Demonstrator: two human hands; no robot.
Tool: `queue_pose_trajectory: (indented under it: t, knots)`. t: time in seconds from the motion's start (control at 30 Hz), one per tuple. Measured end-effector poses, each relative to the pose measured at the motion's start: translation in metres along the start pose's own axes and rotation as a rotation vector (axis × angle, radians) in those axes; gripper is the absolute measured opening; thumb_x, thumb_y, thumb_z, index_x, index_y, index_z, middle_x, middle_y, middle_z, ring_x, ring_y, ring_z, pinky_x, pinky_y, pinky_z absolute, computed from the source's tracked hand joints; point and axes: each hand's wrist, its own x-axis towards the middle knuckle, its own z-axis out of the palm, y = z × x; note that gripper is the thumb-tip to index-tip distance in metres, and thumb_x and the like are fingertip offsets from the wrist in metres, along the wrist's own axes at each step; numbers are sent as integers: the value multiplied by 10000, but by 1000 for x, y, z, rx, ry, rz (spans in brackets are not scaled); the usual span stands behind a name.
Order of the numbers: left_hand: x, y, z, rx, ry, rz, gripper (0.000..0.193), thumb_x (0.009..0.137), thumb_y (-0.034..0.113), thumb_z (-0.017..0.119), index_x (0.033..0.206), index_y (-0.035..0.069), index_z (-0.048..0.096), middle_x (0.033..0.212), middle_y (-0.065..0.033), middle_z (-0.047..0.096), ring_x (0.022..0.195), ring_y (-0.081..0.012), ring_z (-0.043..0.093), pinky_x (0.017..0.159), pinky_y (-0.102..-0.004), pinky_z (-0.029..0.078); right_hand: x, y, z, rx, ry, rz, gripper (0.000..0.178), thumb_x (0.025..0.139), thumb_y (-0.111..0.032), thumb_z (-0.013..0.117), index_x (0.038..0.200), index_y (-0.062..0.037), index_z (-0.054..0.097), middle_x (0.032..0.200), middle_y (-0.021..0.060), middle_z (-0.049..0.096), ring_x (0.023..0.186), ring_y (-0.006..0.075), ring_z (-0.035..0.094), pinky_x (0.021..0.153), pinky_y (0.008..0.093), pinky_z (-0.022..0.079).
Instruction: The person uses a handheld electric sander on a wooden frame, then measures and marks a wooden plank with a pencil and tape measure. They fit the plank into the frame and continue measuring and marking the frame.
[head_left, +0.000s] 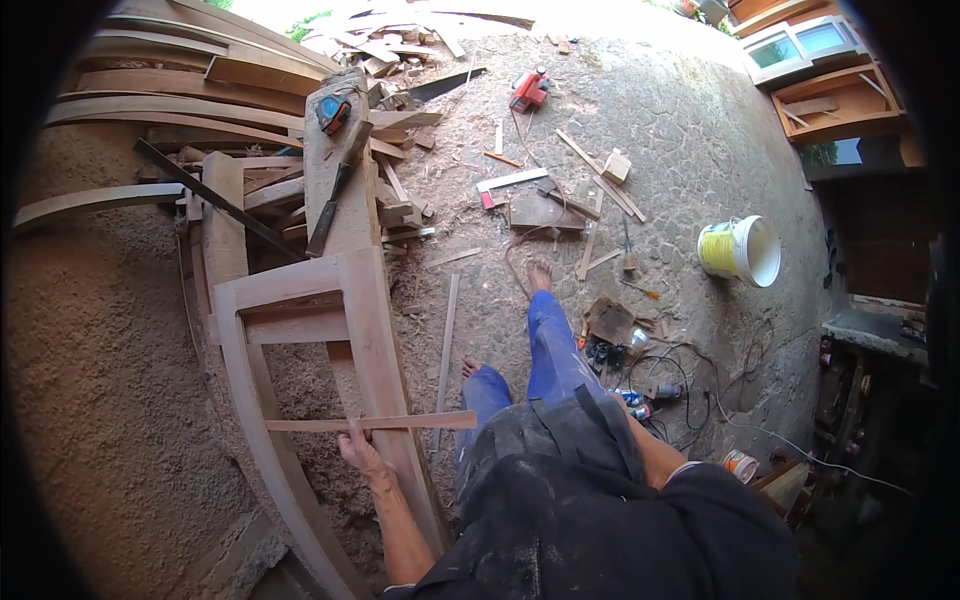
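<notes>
My left hand (364,455) is closed around a thin, narrow wooden strip (420,421), which lies crosswise over a wooden frame (372,330). The strip's right end reaches past the frame toward my lap. The frame has long side pieces and crosspieces near its far end, and it rests against a thick wooden board (335,200). My right forearm (655,455) shows beside my body, but the hand itself is hidden behind my clothing. A dark-handled tool (328,215) and a blue and black tape measure (332,113) lie on the board beyond the frame. A handsaw (220,198) leans left of them.
Stacked planks (190,80) and offcuts fill the far left. On the stony ground lie a red power tool (530,90), a try square (512,180), wood strips and tangled cables (690,400). A white and yellow bucket (738,250) lies tipped at the right.
</notes>
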Motion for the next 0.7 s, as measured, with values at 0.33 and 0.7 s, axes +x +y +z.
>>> queue_pose_trajectory:
  t: [0.33,0.7]
  knots:
    - [-22,22,32,494,276,102,391,1009,261,643,1276,-10,553,1065,-97,677,975,-178,627,867,-297,508,339,-168,-187,-223,-65,-34,402,902,-384,542,1117,-101,729,1130,271,679,1085,440,643,985,501,504]
    - [-5,13,93,1043,496,-386,615,997,434,607,1393,-23,496,1320,-212,553,1185,-329,545,1016,-417,446,755,-323,-237,-547,94,-280,462,930,-151,472,1381,-70,531,1527,176,428,1344,389,484,1092,508,443]
